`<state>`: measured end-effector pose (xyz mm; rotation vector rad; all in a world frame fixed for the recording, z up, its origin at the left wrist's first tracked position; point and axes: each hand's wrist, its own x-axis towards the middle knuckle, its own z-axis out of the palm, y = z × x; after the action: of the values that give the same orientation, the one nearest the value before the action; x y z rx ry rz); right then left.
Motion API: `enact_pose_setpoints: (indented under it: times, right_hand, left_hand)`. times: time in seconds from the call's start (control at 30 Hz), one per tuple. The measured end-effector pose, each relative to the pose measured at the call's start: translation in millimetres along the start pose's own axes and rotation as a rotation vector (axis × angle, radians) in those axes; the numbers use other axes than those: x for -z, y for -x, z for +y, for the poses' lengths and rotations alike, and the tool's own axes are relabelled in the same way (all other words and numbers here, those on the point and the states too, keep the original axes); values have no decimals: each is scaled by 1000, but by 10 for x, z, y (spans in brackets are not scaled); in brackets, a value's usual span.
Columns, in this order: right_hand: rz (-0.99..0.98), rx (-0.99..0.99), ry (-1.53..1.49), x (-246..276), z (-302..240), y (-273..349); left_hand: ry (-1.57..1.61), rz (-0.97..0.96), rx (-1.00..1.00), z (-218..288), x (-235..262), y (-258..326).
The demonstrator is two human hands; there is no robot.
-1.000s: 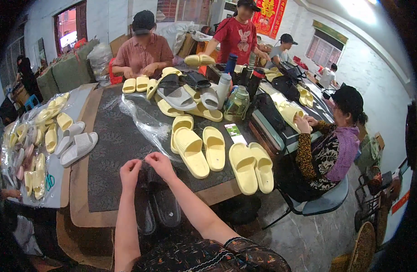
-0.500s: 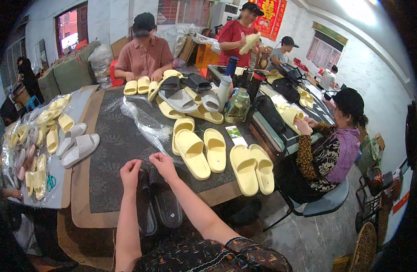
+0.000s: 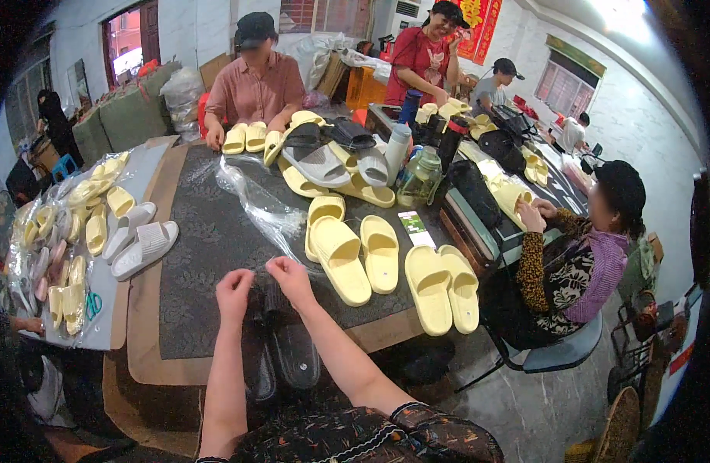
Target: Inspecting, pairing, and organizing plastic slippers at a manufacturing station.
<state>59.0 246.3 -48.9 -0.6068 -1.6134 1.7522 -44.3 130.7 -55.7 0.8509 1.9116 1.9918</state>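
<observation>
My left hand (image 3: pixel 235 293) and my right hand (image 3: pixel 290 281) are side by side over the near table edge, each closed in a pinch. Whatever is between the fingertips, if anything, is too thin or too small to make out. Between and below my wrists is a pair of black slippers (image 3: pixel 297 356) at the table's near edge, partly hidden by my forearms. To the right of my right hand lies a group of yellow slippers (image 3: pixel 339 261). Another yellow pair (image 3: pixel 432 287) sits near the table's right corner.
A clear plastic bag (image 3: pixel 254 202) lies mid-table. Beyond it are piled yellow, grey and black slippers (image 3: pixel 316 166), a bottle (image 3: pixel 397 150) and a glass jar (image 3: pixel 421 177). Grey slippers (image 3: pixel 144 248) and bagged slippers fill the left side. Several co-workers sit or stand around; a chair (image 3: pixel 555 351) is at right.
My view has shifted slightly; my hands keep their pinched pose above the black slippers. The standing co-worker in red has lowered a yellow slipper toward the table and raised the other hand.
</observation>
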Motion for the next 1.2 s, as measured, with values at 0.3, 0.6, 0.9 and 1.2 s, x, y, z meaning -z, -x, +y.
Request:
enact_pose_setpoints:
  times: [0.3, 0.6, 0.9, 1.2]
  right_hand:
    - [62, 12, -85, 3, 76, -67]
    - [144, 217, 22, 10, -35, -36]
    - [-43, 133, 197, 124, -818, 669]
    - [-421, -37, 821, -149, -711, 919]
  left_hand:
    - [1, -14, 27, 118, -23, -24]
    - [-93, -86, 81, 200, 3, -78]
    - [-426, -79, -38, 358, 683, -412]
    - [-1247, 463, 9, -176, 2132, -1405]
